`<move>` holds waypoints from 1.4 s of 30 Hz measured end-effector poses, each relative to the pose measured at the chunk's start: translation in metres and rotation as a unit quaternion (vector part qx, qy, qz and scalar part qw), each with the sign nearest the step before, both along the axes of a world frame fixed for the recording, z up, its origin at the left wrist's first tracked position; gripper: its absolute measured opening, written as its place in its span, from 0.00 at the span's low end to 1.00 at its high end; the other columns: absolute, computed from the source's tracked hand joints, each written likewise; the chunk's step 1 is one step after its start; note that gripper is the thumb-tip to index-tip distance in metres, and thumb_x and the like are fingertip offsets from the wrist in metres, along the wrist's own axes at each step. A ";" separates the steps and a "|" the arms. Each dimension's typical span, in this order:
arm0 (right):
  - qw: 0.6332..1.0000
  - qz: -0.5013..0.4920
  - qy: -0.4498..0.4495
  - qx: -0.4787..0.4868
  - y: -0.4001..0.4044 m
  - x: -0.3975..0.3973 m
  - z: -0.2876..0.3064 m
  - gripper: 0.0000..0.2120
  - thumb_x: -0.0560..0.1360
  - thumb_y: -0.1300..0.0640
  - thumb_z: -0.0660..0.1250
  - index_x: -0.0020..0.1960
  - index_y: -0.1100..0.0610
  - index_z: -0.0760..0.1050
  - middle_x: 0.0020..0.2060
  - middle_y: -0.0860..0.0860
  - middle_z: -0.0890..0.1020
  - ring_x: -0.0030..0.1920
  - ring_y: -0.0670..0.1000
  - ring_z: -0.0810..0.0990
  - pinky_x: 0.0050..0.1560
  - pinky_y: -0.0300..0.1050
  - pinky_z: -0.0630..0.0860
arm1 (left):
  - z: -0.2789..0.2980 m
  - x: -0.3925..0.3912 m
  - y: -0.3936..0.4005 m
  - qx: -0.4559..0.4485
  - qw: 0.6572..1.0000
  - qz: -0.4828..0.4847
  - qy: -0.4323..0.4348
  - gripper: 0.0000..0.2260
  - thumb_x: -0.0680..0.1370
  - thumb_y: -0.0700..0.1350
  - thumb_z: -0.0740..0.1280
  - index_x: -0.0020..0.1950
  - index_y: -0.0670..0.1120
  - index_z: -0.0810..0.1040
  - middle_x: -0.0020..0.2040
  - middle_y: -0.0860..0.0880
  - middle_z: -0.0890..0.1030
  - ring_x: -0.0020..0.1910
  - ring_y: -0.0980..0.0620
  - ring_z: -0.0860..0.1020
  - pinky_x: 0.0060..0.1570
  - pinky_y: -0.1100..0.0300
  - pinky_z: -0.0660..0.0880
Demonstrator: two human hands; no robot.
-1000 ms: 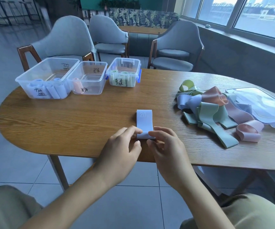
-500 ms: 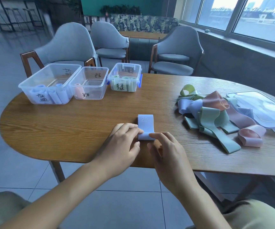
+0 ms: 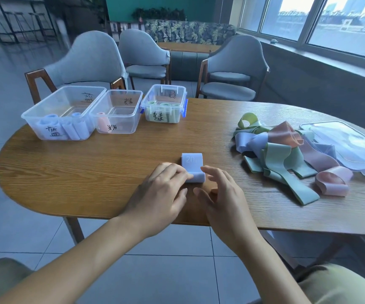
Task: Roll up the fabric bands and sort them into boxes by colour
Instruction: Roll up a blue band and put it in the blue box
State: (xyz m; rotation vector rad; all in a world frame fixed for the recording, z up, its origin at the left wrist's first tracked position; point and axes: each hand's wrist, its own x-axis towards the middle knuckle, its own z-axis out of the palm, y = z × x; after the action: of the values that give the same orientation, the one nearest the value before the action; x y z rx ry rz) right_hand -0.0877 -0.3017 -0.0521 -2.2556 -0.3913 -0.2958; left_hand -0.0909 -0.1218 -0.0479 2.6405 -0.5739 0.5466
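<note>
A pale blue band (image 3: 193, 167), partly rolled, is seen near the table's (image 3: 89, 172) near edge; its rolled end is pinched by the left hand (image 3: 161, 194), while the right hand (image 3: 223, 194) is held just beside it, fingers relaxed and grasping nothing

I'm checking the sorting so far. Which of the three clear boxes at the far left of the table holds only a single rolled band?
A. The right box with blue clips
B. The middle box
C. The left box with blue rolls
B: the middle box shows just one pink roll at its left end, while the left box holds several blue rolls and the right box several green ones.
</note>
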 end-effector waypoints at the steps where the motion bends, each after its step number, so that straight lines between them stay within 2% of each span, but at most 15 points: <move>1: 1.000 -0.006 -0.004 0.003 -0.002 0.002 0.000 0.21 0.78 0.57 0.70 0.69 0.49 0.71 0.63 0.43 0.74 0.62 0.47 0.74 0.63 0.41 0.70 | 0.000 0.001 0.001 0.011 1.000 0.000 -0.002 0.13 0.79 0.45 0.64 0.63 0.49 0.77 0.59 0.56 0.75 0.65 0.52 0.70 0.62 0.52 0.73; 3: 1.000 -0.025 0.000 -0.004 -0.008 0.005 0.001 0.20 0.78 0.57 0.69 0.69 0.50 0.72 0.63 0.44 0.74 0.60 0.50 0.75 0.64 0.45 0.71 | 0.001 0.003 0.002 0.032 0.999 -0.001 -0.010 0.14 0.79 0.46 0.64 0.64 0.49 0.78 0.59 0.55 0.75 0.65 0.51 0.71 0.62 0.52 0.73; 6: 0.998 -0.051 0.011 -0.040 -0.016 0.008 0.001 0.18 0.78 0.55 0.68 0.67 0.52 0.74 0.60 0.47 0.77 0.60 0.51 0.74 0.61 0.40 0.67 | 0.005 0.007 0.001 0.054 0.998 0.003 -0.018 0.14 0.78 0.48 0.62 0.63 0.50 0.78 0.58 0.55 0.76 0.64 0.51 0.71 0.60 0.52 0.74; 9: 0.995 -0.053 0.012 -0.080 -0.018 0.009 -0.002 0.13 0.79 0.54 0.68 0.62 0.54 0.76 0.59 0.48 0.78 0.62 0.52 0.73 0.59 0.36 0.64 | 0.006 0.012 0.000 0.072 0.997 0.011 -0.022 0.13 0.77 0.48 0.65 0.62 0.50 0.79 0.58 0.54 0.76 0.63 0.50 0.72 0.58 0.53 0.75; 14: 0.990 -0.046 0.011 -0.133 -0.017 0.008 -0.007 0.15 0.80 0.50 0.66 0.64 0.53 0.75 0.65 0.47 0.75 0.66 0.49 0.67 0.62 0.31 0.57 | 0.009 0.020 -0.001 0.105 0.994 0.026 -0.019 0.14 0.78 0.49 0.67 0.63 0.50 0.78 0.60 0.52 0.73 0.62 0.49 0.71 0.54 0.55 0.74; 17: 0.988 -0.046 0.007 -0.145 -0.017 0.009 -0.007 0.15 0.80 0.49 0.66 0.64 0.52 0.75 0.65 0.48 0.74 0.67 0.50 0.66 0.64 0.35 0.58 | 0.011 0.024 -0.001 0.117 0.993 0.030 -0.016 0.16 0.79 0.51 0.66 0.66 0.49 0.76 0.59 0.52 0.72 0.61 0.49 0.70 0.52 0.55 0.73; 20: 0.988 -0.045 0.004 -0.147 -0.017 0.008 -0.006 0.13 0.79 0.49 0.66 0.62 0.52 0.76 0.65 0.48 0.74 0.66 0.50 0.66 0.65 0.39 0.61 | 0.010 0.027 0.000 0.113 0.993 0.028 -0.007 0.19 0.79 0.51 0.65 0.70 0.50 0.73 0.61 0.53 0.72 0.64 0.49 0.68 0.55 0.54 0.74; 23: 0.988 -0.045 0.005 -0.145 -0.016 0.007 -0.005 0.13 0.79 0.49 0.66 0.62 0.52 0.76 0.65 0.48 0.74 0.66 0.51 0.65 0.66 0.41 0.62 | 0.008 0.030 0.002 0.097 0.995 0.027 -0.010 0.18 0.79 0.51 0.65 0.69 0.51 0.73 0.61 0.54 0.74 0.65 0.50 0.68 0.58 0.53 0.75; 29: 0.989 -0.042 0.005 -0.145 -0.016 0.006 -0.003 0.14 0.80 0.48 0.66 0.63 0.51 0.76 0.65 0.48 0.74 0.67 0.51 0.65 0.68 0.42 0.62 | 0.007 0.041 0.004 0.081 0.996 0.029 0.000 0.16 0.79 0.50 0.66 0.66 0.51 0.74 0.63 0.55 0.73 0.67 0.51 0.67 0.60 0.51 0.74; 33: 0.989 -0.040 0.005 -0.142 -0.017 0.006 -0.002 0.13 0.80 0.48 0.66 0.62 0.51 0.76 0.65 0.47 0.74 0.67 0.50 0.65 0.67 0.41 0.61 | 0.007 0.051 0.004 0.083 0.996 0.038 0.008 0.18 0.79 0.51 0.65 0.69 0.51 0.73 0.68 0.54 0.67 0.69 0.52 0.64 0.61 0.53 0.73; 42: 0.989 -0.032 0.006 -0.142 -0.019 0.007 -0.002 0.12 0.80 0.48 0.66 0.61 0.52 0.76 0.65 0.48 0.74 0.66 0.52 0.66 0.68 0.45 0.64 | 0.004 0.074 0.004 0.085 0.994 0.056 0.047 0.24 0.81 0.54 0.63 0.76 0.52 0.67 0.65 0.53 0.66 0.66 0.51 0.63 0.62 0.51 0.72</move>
State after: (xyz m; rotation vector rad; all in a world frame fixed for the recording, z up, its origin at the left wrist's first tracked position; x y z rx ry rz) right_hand -0.0809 -0.3203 -0.0537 -2.5521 -0.3735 -0.2724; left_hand -0.0170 -0.1175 -0.0444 2.8557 -0.4647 0.4193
